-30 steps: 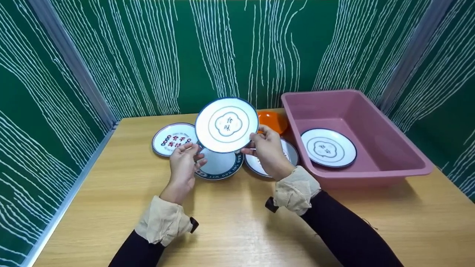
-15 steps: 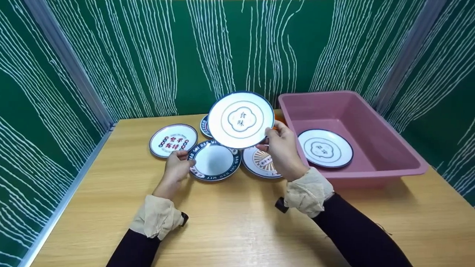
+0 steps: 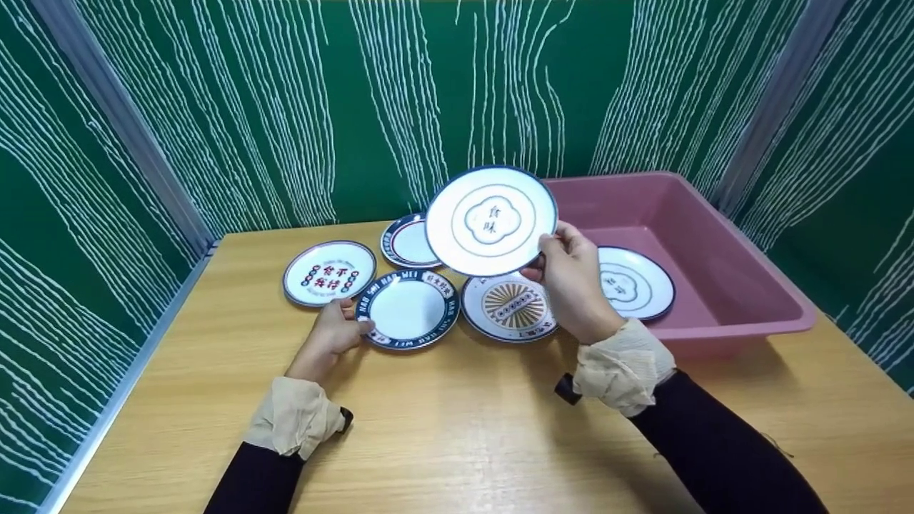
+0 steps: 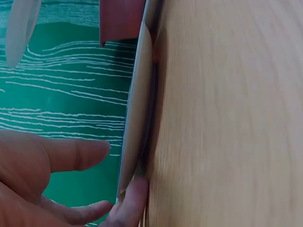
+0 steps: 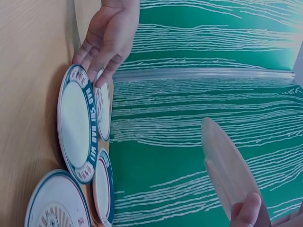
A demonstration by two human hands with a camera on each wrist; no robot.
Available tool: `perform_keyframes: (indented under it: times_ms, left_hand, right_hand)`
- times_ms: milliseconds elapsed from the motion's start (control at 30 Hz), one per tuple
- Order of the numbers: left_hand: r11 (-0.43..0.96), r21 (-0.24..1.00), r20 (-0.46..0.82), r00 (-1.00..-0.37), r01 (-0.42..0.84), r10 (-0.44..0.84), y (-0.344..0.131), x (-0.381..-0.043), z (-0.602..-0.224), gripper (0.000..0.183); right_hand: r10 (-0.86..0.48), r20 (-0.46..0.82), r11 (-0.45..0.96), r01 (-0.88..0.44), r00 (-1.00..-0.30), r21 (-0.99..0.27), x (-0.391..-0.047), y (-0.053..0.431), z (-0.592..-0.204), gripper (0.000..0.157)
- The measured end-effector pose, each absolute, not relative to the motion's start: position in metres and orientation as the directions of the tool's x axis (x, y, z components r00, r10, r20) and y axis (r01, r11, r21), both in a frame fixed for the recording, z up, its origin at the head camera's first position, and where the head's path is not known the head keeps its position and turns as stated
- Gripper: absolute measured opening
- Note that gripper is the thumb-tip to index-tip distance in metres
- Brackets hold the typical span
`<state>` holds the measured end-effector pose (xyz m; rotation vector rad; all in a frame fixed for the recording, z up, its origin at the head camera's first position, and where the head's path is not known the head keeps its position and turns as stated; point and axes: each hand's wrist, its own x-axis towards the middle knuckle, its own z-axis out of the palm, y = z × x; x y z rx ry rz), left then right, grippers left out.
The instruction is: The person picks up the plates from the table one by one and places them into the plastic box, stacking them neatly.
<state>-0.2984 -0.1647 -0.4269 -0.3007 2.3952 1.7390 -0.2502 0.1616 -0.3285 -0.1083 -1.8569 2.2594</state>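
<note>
In the head view, my right hand (image 3: 577,282) pinches the lower right rim of a white plate (image 3: 493,221) with a blue edge and a flower-shaped centre mark. It is raised and tilted toward me. The same plate (image 5: 232,170) shows edge-on in the right wrist view, thumb on its face. My left hand (image 3: 334,332) is at the left rim of a plate with a dark lettered rim (image 3: 407,310) on the table. In the left wrist view, a finger (image 4: 135,198) reaches under that rim while the thumb stands apart from the plate's face.
A plate with red characters (image 3: 328,273) lies at the left. Behind stands another dark-rimmed plate (image 3: 408,240), partly hidden. A sunburst plate (image 3: 510,308) sits beside the pink tub (image 3: 728,334), which holds a white plate (image 3: 638,284). Green walls enclose the wooden table (image 3: 443,428).
My right hand has carried the white plate rightward and slightly up. The left hand has left it and moved down to the dark-rimmed plate. More of the plates behind now shows.
</note>
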Motion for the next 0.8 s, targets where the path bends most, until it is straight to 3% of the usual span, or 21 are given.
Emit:
perform_keyframes:
  times_ms: [200,433,600,800]
  left_hand:
    - [0.24,0.933,-0.27,-0.963,-0.269,-0.029,-0.166,-0.302,-0.431,0.057]
    - [0.189,0.94,-0.286,-0.958,-0.286,-0.023,-0.17,-0.302,-0.433,0.064]
    - [0.145,0.942,-0.301,-0.953,-0.303,-0.042,-0.17,-0.304,-0.433,0.065]
    - [0.105,0.945,-0.304,-0.95,-0.31,-0.07,-0.168,-0.303,-0.428,0.056]
  right_hand:
    - [0.254,0.074,-0.141,-0.113,-0.964,-0.983,-0.249,0.175,-0.325,0.038]
    - [0.28,0.071,-0.268,-0.148,-0.958,-0.952,-0.248,0.187,-0.328,0.035]
    - [0.307,0.032,-0.205,-0.099,-0.951,-0.974,-0.247,0.2,-0.329,0.038]
    - [0.32,-0.06,-0.309,-0.044,-0.946,-0.95,-0.246,0.213,-0.331,0.036]
